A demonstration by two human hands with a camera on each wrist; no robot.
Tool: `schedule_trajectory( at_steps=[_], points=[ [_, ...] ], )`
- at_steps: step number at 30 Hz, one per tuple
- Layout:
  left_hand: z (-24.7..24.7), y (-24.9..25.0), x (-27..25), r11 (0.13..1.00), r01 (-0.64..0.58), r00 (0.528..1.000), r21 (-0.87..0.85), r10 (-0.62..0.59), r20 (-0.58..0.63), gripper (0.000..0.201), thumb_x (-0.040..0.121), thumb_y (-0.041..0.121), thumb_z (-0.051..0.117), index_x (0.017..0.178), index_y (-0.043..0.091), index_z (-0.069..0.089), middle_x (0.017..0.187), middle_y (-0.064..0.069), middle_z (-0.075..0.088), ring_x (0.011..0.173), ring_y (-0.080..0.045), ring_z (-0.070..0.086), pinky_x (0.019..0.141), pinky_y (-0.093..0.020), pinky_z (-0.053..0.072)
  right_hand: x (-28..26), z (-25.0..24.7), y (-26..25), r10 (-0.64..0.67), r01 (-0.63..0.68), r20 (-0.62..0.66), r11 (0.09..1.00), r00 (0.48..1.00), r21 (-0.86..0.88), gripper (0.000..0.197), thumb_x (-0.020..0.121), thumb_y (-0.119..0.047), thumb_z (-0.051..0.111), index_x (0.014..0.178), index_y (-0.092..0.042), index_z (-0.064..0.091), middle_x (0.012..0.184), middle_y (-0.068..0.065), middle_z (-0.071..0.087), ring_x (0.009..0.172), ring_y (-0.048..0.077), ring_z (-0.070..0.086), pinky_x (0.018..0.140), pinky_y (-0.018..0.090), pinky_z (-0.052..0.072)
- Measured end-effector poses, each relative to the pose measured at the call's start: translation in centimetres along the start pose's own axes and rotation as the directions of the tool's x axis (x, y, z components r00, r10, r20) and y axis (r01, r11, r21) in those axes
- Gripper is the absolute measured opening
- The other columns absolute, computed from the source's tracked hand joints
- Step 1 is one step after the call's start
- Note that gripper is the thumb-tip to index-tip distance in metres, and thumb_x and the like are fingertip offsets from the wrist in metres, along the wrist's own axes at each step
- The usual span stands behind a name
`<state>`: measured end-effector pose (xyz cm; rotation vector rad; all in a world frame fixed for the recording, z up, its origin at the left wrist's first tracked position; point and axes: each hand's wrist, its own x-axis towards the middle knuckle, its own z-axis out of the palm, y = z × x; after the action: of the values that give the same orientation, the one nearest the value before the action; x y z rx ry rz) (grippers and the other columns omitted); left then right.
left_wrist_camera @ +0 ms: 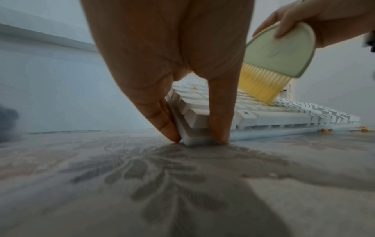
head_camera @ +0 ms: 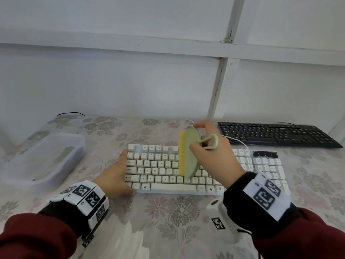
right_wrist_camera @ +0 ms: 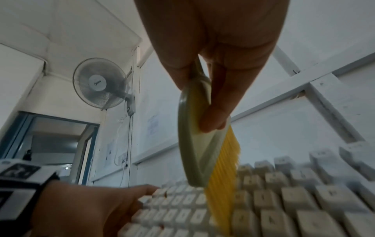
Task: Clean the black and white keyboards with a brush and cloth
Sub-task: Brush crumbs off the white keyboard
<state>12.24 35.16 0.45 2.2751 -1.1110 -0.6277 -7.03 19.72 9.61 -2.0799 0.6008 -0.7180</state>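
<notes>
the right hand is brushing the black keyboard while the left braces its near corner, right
No, the brush in the right hand is on the white keyboard, as the head view shows; the black keyboard lies behind it, untouched. The left hand does brace the white keyboard's near corner.

Matt pale-green plastic brush (head_camera: 190, 157) with fine yellow bristles, white keyboard (head_camera: 162, 172) with smooth matt plastic keys, black keyboard (head_camera: 276, 134) in matt plastic, frosted translucent plastic tub (head_camera: 43, 176), faintly glossy floral tablecloth (head_camera: 168, 221).
</notes>
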Motion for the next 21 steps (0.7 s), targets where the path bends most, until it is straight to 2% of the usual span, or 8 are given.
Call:
schedule_trajectory(
  at_steps=[6, 12, 18, 21],
  points=[
    [-0.1, 0.1, 0.0, 1.000, 0.002, 1.000, 0.023, -0.002, -0.008, 0.116, 0.063, 0.010, 0.078, 0.142, 0.034, -0.003, 0.112, 0.008, 0.055, 0.095, -0.009, 0.059, 0.083, -0.029, 0.053, -1.6, 2.2, 2.0, 0.015, -0.004, 0.112, 0.995, 0.994, -0.100, 0.025, 0.088, -0.008, 0.048, 0.109, -0.022, 0.044, 0.057, -0.002, 0.050, 0.038, 0.004, 0.038, 0.038, 0.016, 0.030],
    [0.0, 0.2, 0.0, 0.999, 0.015, 1.000, 0.033, -0.015, -0.001, 0.116, 0.064, 0.009, 0.077, 0.142, 0.032, -0.005, 0.111, 0.007, 0.055, 0.093, -0.007, 0.058, 0.077, -0.023, 0.051, -3.3, 1.5, 1.9, 0.093, -0.068, 0.237, 0.991, 0.967, -0.114, 0.022, 0.086, -0.010, 0.049, 0.105, -0.021, 0.047, 0.053, -0.006, 0.042, 0.040, 0.006, 0.034, 0.040, 0.015, 0.028],
    [0.0, 0.4, -0.2, 0.999, 0.025, 1.000, 0.031, -0.025, 0.002, 0.117, 0.066, 0.008, 0.077, 0.143, 0.032, -0.008, 0.103, 0.014, 0.051, 0.086, -0.001, 0.055, 0.065, -0.013, 0.046, -0.8, 0.7, 0.1, 0.016, -0.015, 0.044, 1.000, 0.999, -0.021, 0.026, 0.087, -0.009, 0.050, 0.109, -0.022, 0.047, 0.058, -0.001, 0.050, 0.038, 0.002, 0.040, 0.036, 0.011, 0.029],
    [-0.1, 0.3, -0.1, 0.999, 0.025, 1.000, 0.032, -0.025, 0.006, 0.117, 0.065, 0.009, 0.077, 0.143, 0.032, -0.007, 0.105, 0.012, 0.053, 0.087, -0.002, 0.056, 0.066, -0.013, 0.045, -0.5, 1.6, 0.5, 0.015, -0.011, 0.061, 0.998, 0.998, -0.055, 0.026, 0.088, -0.010, 0.048, 0.111, -0.021, 0.044, 0.061, 0.001, 0.053, 0.037, 0.002, 0.041, 0.036, 0.013, 0.029]
  ],
)
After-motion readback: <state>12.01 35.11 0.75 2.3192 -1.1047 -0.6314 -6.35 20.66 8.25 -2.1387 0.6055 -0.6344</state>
